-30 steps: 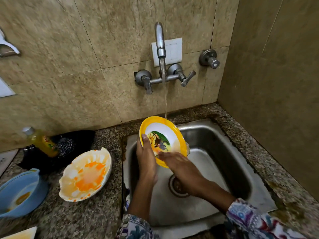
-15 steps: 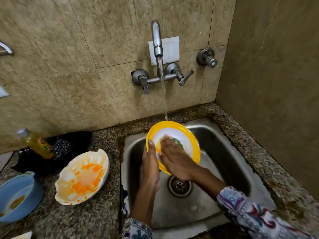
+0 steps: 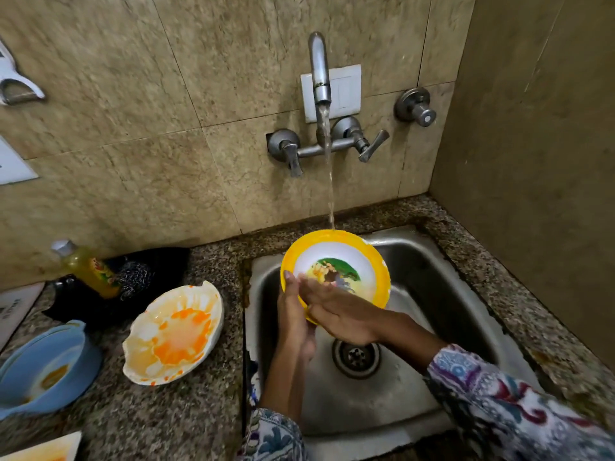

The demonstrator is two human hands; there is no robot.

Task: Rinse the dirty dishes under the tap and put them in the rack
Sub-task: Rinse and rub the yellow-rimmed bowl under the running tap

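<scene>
A yellow-rimmed plate with a cartoon picture stands tilted over the steel sink, under the water running from the tap. My left hand grips the plate's lower left rim, thumb on its face. My right hand lies flat with straight fingers on the plate's lower left face. On the counter to the left wait a white bowl smeared orange and a blue bowl with orange residue. No rack is in view.
A yellow soap bottle and a dark scrubber lie on a black cloth at the back left. A plate corner with orange smears shows at the bottom left. Tiled walls close the back and right.
My right hand has slid from the middle of the plate's face to its lower left, uncovering the picture. The plate has tilted a little; the stream looks fuller than a second ago.
</scene>
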